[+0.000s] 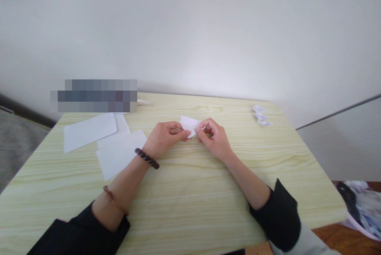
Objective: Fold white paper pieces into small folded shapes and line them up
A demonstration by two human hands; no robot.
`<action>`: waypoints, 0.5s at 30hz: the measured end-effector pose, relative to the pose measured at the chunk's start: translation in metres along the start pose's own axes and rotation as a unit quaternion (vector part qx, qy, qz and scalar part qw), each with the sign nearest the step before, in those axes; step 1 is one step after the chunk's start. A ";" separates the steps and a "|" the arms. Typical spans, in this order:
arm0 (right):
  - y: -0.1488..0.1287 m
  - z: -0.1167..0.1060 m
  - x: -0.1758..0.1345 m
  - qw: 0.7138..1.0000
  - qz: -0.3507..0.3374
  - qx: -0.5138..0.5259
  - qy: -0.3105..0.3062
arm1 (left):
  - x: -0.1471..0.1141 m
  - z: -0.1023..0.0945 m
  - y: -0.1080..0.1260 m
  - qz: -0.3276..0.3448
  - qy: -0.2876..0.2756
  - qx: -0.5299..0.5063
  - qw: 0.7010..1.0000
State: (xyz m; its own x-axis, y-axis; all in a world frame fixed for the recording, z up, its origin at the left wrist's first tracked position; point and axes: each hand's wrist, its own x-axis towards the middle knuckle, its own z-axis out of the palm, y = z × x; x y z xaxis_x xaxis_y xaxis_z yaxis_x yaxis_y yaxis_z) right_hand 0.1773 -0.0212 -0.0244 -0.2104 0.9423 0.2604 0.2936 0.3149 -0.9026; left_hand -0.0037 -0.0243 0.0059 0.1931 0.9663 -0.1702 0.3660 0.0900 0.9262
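A small folded piece of white paper is held between both hands above the middle of the table. My left hand pinches its left and lower edge between thumb and fingers. On the other side my right hand grips the right edge, thumb tip and fingertips pressed together on the paper. The fingers partly cover the paper, so its full folded shape is hidden. A dark beaded bracelet circles my left wrist, with a thin brown band farther up the forearm.
Flat white paper sheets overlap on the left of the pale wood-grain table. Several small folded white paper pieces lie at the back right. A pixelated patch hides something at the back left. Behind the table stands a white wall.
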 end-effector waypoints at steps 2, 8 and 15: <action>0.001 0.000 0.000 1.000 0.005 0.000 0.003 | 0.000 0.000 0.000 0.002 -0.001 0.003 1.000; 0.003 0.000 -0.001 1.000 0.002 -0.001 0.004 | 0.001 0.000 -0.001 -0.005 0.001 -0.003 1.000; 0.002 0.000 0.000 1.000 -0.002 -0.005 0.004 | -0.001 0.000 0.002 -0.003 0.000 -0.005 1.000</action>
State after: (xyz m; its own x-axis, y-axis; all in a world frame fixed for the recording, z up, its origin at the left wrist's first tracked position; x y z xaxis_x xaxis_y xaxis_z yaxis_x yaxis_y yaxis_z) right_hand 0.1777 -0.0207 -0.0263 -0.2040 0.9419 0.2667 0.3016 0.3197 -0.8982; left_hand -0.0032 -0.0252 0.0075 0.1918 0.9657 -0.1752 0.3582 0.0973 0.9286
